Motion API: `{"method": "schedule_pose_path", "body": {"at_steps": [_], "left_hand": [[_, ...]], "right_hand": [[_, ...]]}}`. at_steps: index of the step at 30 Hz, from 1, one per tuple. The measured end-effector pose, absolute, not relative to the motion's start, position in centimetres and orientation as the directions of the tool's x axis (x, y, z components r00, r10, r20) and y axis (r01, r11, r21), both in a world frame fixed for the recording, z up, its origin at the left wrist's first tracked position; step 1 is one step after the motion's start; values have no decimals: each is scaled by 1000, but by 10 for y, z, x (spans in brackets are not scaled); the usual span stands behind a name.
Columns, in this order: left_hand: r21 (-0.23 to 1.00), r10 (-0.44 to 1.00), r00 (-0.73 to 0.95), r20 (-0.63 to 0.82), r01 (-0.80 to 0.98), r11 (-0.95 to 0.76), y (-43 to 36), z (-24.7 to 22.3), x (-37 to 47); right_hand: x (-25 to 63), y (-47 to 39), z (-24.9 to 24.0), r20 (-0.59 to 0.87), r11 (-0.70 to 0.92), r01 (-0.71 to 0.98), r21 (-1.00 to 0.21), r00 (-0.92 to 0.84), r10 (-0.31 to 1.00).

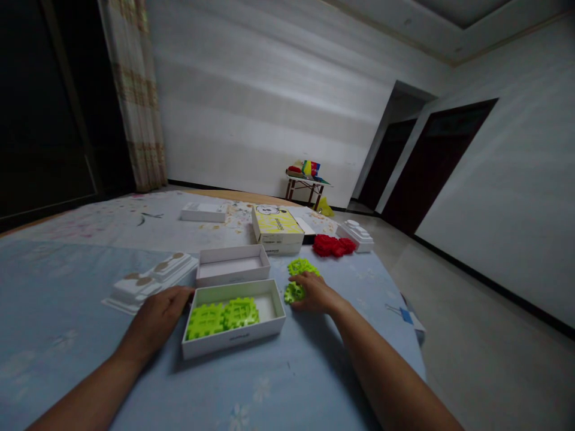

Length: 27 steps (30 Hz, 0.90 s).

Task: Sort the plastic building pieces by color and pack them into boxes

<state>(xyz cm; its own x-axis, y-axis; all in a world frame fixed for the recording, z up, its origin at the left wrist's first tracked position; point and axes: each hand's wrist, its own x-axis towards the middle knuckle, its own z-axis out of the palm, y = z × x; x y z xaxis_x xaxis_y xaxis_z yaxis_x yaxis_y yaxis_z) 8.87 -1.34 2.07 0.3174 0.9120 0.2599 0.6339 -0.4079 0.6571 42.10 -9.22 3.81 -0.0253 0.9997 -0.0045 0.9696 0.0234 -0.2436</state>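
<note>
A white open box (268, 328) stands near the middle of the table with green toothed pieces (205, 321) lying inside it. My left hand (159, 314) rests at the box's left side, fingertips at its rim; whether the fingers grip the wall is hard to see. To the right of the box, my right hand (312, 292) has its fingers curled over more green pieces (302, 266) on the tablecloth. Behind the open box sits a second shallow white box (232, 276) with nothing visible inside.
A yellow and white box (278, 230) stands farther back, with red pieces (331, 245) to its right. White moulded trays lie at the left (148, 281) and far right (357, 234). A white lid (204, 212) is at the back left; a clip (406, 315) sits on the right edge.
</note>
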Motion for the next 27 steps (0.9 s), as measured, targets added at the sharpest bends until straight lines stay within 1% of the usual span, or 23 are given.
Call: {"method": "schedule_pose_path", "body": {"at_steps": [5, 9, 11, 14, 16, 17, 19, 22, 24, 27], "left_hand": [[657, 921, 303, 246, 646, -388, -14, 21, 89], [656, 923, 313, 223, 652, -380, -14, 21, 88], [659, 923, 317, 217, 650, -378, -13, 21, 88], [662, 922, 314, 227, 645, -382, -13, 21, 88], [658, 924, 305, 232, 650, -380, -14, 22, 88], [657, 924, 302, 234, 652, -379, -14, 22, 88], [653, 923, 304, 234, 654, -381, -14, 22, 89], [647, 920, 315, 234, 656, -389, -15, 23, 89], [648, 919, 313, 239, 654, -391, -15, 23, 89], [650, 921, 307, 239, 654, -387, -14, 22, 89]], "right_hand": [[422, -90, 35, -3, -25, 966, -258, 25, 1000], [424, -89, 30, 39, 3, 959, -283, 8, 999], [425, -90, 29, 59, 34, 943, -331, -15, 998], [431, -93, 30, 92, 89, 881, -466, -52, 994], [439, -95, 31, 133, 110, 833, -543, -44, 990], [444, -95, 32, 159, 112, 819, -563, -25, 987], [455, -97, 33, 224, 90, 821, -563, 46, 974], [464, -98, 32, 291, 13, 861, -508, 157, 944], [461, -98, 30, 262, -39, 878, -476, 184, 947], [446, -97, 27, 162, -96, 900, -426, 180, 970]]}}
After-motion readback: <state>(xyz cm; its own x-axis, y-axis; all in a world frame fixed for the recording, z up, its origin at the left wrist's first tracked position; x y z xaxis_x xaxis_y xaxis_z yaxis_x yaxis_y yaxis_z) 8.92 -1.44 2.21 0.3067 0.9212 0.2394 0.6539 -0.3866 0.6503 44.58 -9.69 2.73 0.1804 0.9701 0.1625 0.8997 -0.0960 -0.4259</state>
